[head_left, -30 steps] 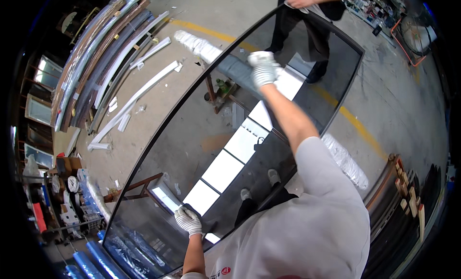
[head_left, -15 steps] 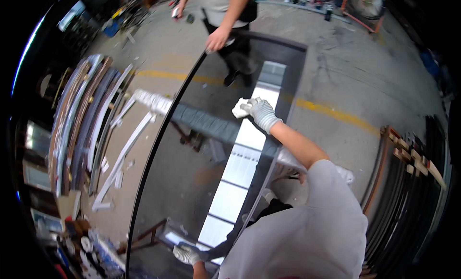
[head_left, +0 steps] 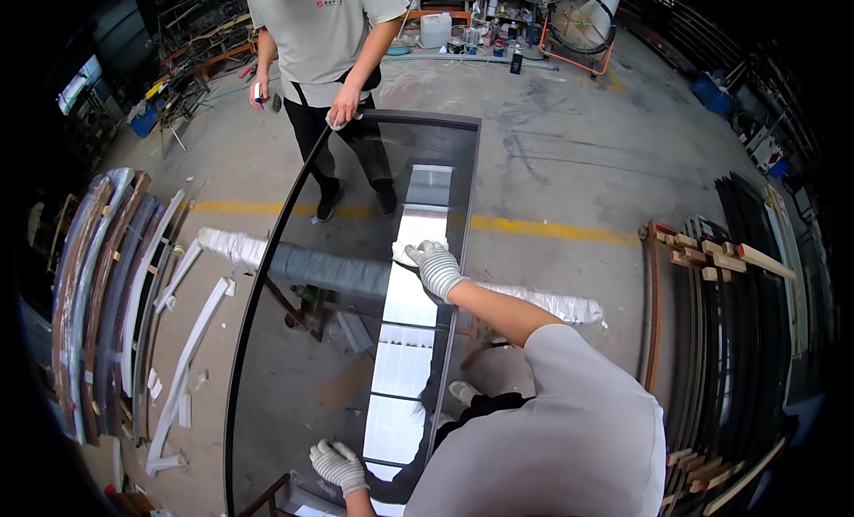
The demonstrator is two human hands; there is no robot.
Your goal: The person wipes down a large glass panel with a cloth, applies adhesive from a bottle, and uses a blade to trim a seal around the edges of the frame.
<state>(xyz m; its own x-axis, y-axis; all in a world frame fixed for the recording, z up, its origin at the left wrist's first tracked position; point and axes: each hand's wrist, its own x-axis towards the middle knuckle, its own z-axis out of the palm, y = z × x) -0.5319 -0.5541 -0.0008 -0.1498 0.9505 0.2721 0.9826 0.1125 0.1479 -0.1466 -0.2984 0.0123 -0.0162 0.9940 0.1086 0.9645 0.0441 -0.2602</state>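
One white cloth (head_left: 406,253) is pinched in right hand (head_left: 435,268), left hand (head_left: 338,466) spread over glass (head_left: 283,388)

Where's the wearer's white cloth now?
The white cloth is just left of centre in the head view, held in the right hand over the dark glass panel.

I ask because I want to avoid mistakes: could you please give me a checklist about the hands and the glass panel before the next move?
1. Right hand has the white cloth: ok, held over the glass panel.
2. Left hand pressing on the panel: cannot tell, contact is unclear.
3. Wrapped bar crossing beneath the panel: ok.
4. Far end free of other hands: not ok, the co-worker's hand is at its left corner.
5. Near end's condition: cannot tell, the picture cuts it off.
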